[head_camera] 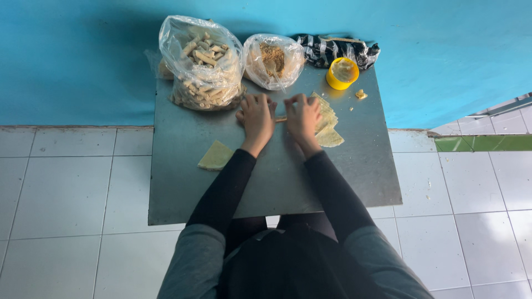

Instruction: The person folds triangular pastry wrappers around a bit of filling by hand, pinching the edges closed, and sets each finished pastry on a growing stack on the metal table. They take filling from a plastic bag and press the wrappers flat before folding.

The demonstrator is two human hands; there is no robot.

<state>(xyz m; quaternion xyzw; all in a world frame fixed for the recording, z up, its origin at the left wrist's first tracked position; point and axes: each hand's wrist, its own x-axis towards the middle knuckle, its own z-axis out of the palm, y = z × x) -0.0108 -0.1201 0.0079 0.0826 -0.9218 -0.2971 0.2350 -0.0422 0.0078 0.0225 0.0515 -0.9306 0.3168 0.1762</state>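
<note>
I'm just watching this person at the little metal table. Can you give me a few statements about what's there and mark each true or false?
1. Both hands, left hand and right hand, lie side by side, palms down, on a thin roll. True.
2. The big clear bag holds rolled sticks. True.
3. The yellow cup stands at the table's near edge. False: it stands at the far edge, by the blue wall.
4. A single wrapper sheet lies left of the arms. True.
5. The stack of wrappers sits on the floor. False: it lies on the table.
</note>
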